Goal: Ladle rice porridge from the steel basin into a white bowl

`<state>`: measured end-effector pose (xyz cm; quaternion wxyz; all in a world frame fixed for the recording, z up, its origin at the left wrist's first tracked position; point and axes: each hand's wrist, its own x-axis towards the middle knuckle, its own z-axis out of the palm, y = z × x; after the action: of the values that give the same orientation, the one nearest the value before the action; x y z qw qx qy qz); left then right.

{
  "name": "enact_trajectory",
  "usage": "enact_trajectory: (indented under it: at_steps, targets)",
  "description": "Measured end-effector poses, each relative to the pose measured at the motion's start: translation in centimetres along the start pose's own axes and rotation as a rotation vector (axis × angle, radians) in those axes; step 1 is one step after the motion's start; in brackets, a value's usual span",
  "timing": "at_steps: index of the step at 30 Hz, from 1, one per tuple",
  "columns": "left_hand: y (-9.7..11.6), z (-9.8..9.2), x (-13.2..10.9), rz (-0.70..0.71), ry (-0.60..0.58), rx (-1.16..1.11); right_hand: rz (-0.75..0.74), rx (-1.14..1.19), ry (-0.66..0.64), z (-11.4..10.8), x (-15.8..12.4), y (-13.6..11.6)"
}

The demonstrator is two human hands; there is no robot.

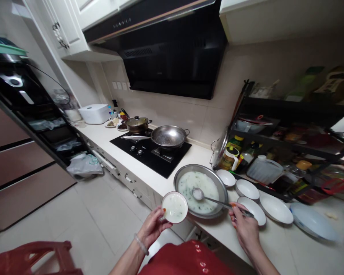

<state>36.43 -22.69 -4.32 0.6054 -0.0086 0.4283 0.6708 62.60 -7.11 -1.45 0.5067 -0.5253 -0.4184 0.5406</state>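
Note:
My left hand holds a small bowl of pale soup with green bits, just left of a large metal basin. My right hand grips the handle of a metal ladle, whose round head rests at the surface of the soup in the basin. Beside the basin, to the right, stand several white bowls, among them a small one near the rack and an oval one farther right.
On the black stove sit an open wok and a lidded pot. A rack with bottles and jars stands behind the bowls. A range hood hangs above. A red stool is at lower left.

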Motion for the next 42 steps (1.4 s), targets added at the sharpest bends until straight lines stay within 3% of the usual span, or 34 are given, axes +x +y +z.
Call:
enact_trajectory:
  at_steps: [8, 19, 26, 30, 34, 38, 42]
  targets:
    - [0.0, 0.2, 0.0, -0.003, 0.021, -0.016, -0.004, 0.027, 0.006, 0.2, -0.5, -0.8]
    - [0.0, 0.2, -0.2, 0.002, 0.017, -0.026, -0.015, 0.114, -0.148, 1.8, -4.0, -5.3]
    - [-0.2, 0.2, -0.4, 0.008, 0.003, -0.030, -0.028, -0.008, -0.301, 2.0, -6.0, -4.2]
    - [-0.3, 0.0, -0.4, 0.009, 0.004, -0.035, -0.181, -0.094, -0.405, 1.7, -6.8, -3.5]
    - [-0.3, -0.1, -0.4, 0.007, 0.008, -0.036, -0.277, -0.080, -0.400, 1.5, -6.9, -3.5]
    - [-0.4, -0.1, -0.6, 0.008, 0.030, -0.033, -0.134, -0.053, -0.360, 1.4, -6.4, -3.5]
    - [-0.4, 0.0, -0.7, 0.012, 0.036, -0.039, -0.024, 0.059, -0.236, 1.6, -5.7, -3.5]
